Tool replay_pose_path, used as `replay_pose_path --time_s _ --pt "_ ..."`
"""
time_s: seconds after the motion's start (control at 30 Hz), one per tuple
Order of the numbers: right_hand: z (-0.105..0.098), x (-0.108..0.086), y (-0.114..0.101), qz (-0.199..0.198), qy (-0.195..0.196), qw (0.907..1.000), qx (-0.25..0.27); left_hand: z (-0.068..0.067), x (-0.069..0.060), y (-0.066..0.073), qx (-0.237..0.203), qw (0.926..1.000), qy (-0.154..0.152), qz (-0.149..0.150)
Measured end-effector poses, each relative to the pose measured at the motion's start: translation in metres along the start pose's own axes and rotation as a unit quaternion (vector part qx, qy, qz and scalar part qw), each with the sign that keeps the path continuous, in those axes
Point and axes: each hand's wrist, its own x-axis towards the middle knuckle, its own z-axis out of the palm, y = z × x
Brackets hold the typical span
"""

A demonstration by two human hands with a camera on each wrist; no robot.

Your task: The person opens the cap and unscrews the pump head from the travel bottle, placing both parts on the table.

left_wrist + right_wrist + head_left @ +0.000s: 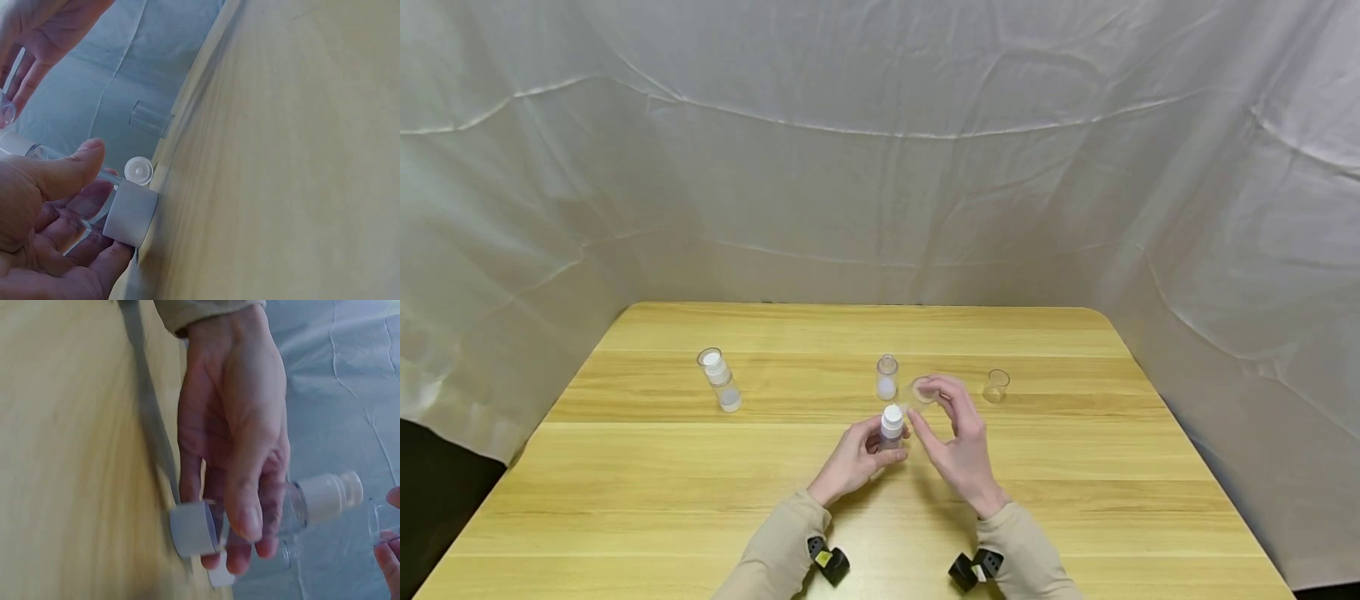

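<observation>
My left hand [861, 454] grips a clear bottle [290, 515] with a white pump top [892, 421] and a white base [132, 212]. It is held above the table, pump end up. Thumb and fingers wrap round its clear body. Close by on the right, my right hand [958, 446] pinches a clear cap [922, 390] between thumb and fingers, apart from the pump top. In the right wrist view only some fingertips [389, 562] of that hand show at the right edge, on the clear cap [375, 522].
Beyond the hands is another clear bottle [887, 377] with a white lower part and no pump top. A capped bottle [721, 379] stands at the left. A clear cap [996, 386] sits on the wooden table [1075, 467] to the right. Grey curtain [880, 183] surrounds the table's back and sides.
</observation>
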Motion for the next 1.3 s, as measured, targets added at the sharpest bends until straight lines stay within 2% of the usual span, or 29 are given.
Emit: replay_pose_path --time_s 0.17,0.6,0.7,0.9,1.0,1.13,1.3 --pt "-0.009 0.004 0.004 0.009 0.004 0.9998 -0.018 -0.001 0.0 -0.001 -0.001 1.0 -0.003 0.009" --pt "-0.022 0.007 0.016 0.014 0.027 0.9972 -0.069 -0.002 -0.001 0.0 0.001 1.0 0.0 -0.001" --pt "-0.026 0.009 0.014 0.014 0.033 0.9959 -0.083 -0.001 -0.001 -0.001 -0.002 1.0 -0.002 -0.001" --pt "-0.036 0.019 -0.005 0.014 0.036 0.9926 -0.116 0.001 0.001 -0.004 -0.001 1.0 -0.003 -0.003" --pt "-0.044 0.018 -0.001 0.019 0.034 0.9911 -0.128 0.001 0.001 -0.004 -0.003 1.0 -0.002 -0.006" --pt "-0.059 0.009 0.023 0.041 0.029 0.9886 -0.142 0.0 0.001 -0.004 -0.002 1.0 -0.003 -0.009" --pt "-0.079 0.002 0.039 0.109 0.003 0.9803 -0.165 0.0 0.0 -0.002 -0.002 0.9999 -0.001 -0.011"
